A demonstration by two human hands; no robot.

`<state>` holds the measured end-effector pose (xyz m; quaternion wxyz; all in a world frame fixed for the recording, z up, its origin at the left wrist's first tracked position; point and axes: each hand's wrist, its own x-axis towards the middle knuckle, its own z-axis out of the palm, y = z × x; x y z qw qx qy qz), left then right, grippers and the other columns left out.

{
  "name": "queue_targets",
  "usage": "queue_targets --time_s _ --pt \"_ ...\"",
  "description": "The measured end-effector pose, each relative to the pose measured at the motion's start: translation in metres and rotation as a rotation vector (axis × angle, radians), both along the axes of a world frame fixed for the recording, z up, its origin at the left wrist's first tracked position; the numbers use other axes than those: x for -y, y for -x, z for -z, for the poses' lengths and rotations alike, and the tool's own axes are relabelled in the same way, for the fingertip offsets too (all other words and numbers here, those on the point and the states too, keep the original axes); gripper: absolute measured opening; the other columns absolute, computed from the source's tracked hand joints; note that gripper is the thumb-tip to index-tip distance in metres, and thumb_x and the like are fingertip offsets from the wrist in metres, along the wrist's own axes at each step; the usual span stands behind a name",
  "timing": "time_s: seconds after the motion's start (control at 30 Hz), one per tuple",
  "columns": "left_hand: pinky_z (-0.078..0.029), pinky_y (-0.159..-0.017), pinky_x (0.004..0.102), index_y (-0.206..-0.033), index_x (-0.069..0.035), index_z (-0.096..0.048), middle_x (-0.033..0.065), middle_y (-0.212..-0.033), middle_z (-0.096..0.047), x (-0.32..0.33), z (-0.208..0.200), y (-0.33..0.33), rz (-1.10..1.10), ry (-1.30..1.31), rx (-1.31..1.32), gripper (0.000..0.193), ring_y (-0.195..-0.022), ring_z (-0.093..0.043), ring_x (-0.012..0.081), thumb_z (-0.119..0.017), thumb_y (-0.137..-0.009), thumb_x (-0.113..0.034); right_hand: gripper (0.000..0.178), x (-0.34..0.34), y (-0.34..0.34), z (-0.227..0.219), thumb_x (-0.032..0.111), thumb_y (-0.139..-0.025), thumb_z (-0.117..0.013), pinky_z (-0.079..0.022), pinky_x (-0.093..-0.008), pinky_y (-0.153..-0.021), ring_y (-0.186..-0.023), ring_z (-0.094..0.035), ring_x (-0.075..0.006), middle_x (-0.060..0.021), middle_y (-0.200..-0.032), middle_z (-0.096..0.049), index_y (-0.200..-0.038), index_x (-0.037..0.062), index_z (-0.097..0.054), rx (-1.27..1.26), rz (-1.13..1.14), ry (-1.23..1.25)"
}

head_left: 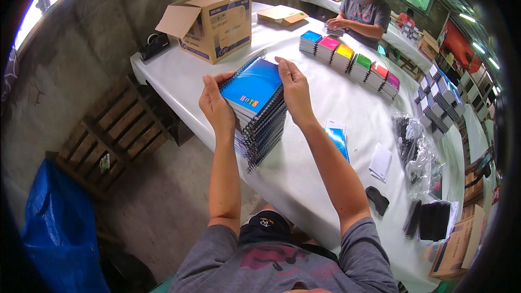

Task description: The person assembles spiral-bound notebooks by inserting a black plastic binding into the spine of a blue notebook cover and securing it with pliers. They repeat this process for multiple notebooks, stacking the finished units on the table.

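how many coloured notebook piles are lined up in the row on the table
6, running left to right along the far side: blue, pink, yellow, green, red, magenta. More piles beyond the row may be hidden.

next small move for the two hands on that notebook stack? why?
Probably set the stack of blue spiral notebooks down flat on the white table. The left hand and right hand clamp its two sides and hold it tilted, the lower edge at or just above the table, and the covers look already squared.
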<state>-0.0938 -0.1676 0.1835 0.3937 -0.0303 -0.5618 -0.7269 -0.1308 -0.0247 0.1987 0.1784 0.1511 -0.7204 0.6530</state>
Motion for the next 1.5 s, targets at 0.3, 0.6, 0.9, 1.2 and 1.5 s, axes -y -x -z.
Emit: queue_targets --time_s 0.3,0.6,0.9,1.2,1.5 --pt "-0.045 -0.079 0.0276 -0.089 0.007 -0.064 0.015 -0.084 -0.064 -0.002 -0.008 0.002 -0.022 0.055 0.115 0.078 -0.079 -0.059 0.0193 -0.023 -0.094 -0.059 0.048 0.016 -0.011 0.005 0.036 -0.098 -0.036 -0.041 -0.0351 -0.088 -0.101 -0.052 -0.0296 -0.0196 -0.105 -0.058 -0.109 -0.0052 -0.058 -0.204 0.205 0.021" --pt "-0.04 -0.09 0.0322 -0.101 0.005 -0.06 0.0154 -0.098 -0.062 0.014 0.002 0.01 0.091 0.071 0.073 0.081 -0.094 -0.056 0.0209 -0.018 -0.091 -0.064 0.032 0.008 -0.012 0.009 0.026 -0.096 -0.044 -0.041 -0.0358 -0.089 -0.102 -0.051 -0.0298 -0.018 -0.107 -0.056 -0.108 -0.0013 -0.056 -0.264 0.182 0.009" --pt "-0.034 -0.101 0.0438 -0.117 -0.001 -0.047 0.0168 -0.124 -0.05 0.035 -0.031 -0.087 -0.48 -0.074 -0.491 0.059 -0.123 -0.041 0.0305 -0.023 -0.096 -0.051 0.073 -0.214 -0.038 0.152 0.047 -0.069 -0.071 -0.043 -0.0445 -0.092 -0.113 -0.05 -0.0351 -0.0183 -0.123 -0.049 -0.126 0.0092 -0.045 0.579 0.684 -0.691" --pt "-0.042 -0.094 0.0451 -0.101 -0.008 -0.047 0.013 -0.105 -0.044 -0.071 -0.011 -0.124 -0.277 0.484 -0.748 0.036 -0.104 -0.05 0.0302 -0.037 -0.093 -0.041 0.071 -0.199 -0.03 0.165 0.04 -0.058 -0.083 -0.05 -0.0352 -0.082 -0.094 -0.063 -0.0255 -0.0194 -0.103 -0.063 -0.109 -0.0007 -0.057 0.812 0.748 -0.44" --pt "-0.047 -0.082 0.0374 -0.098 0.0 -0.052 0.0142 -0.098 -0.052 -0.099 0.026 -0.126 0.26 0.656 -0.294 0.022 -0.091 -0.056 0.0272 -0.061 -0.082 -0.012 0.04 -0.249 -0.066 0.161 0.016 -0.072 -0.075 -0.05 -0.03 -0.068 -0.077 -0.063 -0.0183 -0.0145 -0.093 -0.066 -0.106 0.0005 -0.058 0.488 0.495 -0.043"
